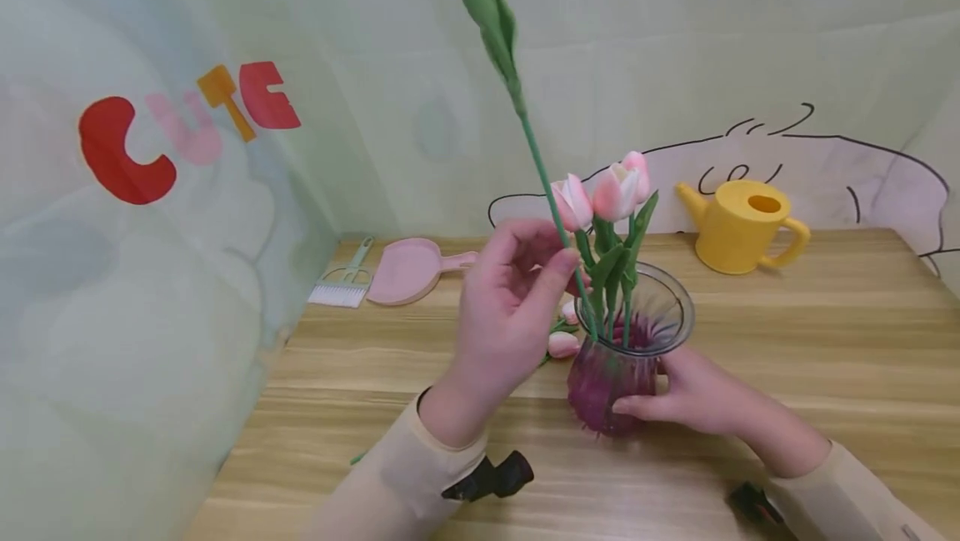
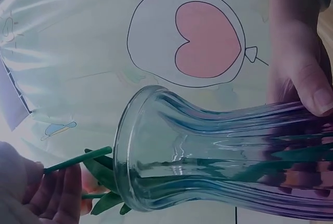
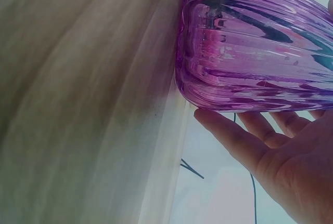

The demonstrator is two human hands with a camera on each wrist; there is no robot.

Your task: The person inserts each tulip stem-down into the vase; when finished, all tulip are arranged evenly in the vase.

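Here, left hand [image 1: 504,308]: the fingers pinch a long green stem [image 1: 537,162], its lower end near the rim of the glass vase [image 1: 600,383].
Right hand [image 1: 701,391]: the fingers grip this vase at its lower part.
Pink tulips [image 1: 615,193]: standing inside the vase.
Watering can [image 1: 735,237]: on the worktop [image 1: 360,391], farther right.

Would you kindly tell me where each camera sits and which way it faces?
Head: worn on the head, looking forward and down at the vase; left hand, right hand and sleeves show.
Left wrist: worn there, looking at the vase's glass rim; both hands show.
Right wrist: worn there, looking at the vase's purple base; the right hand shows.
Shared by head and left wrist: the green stem.
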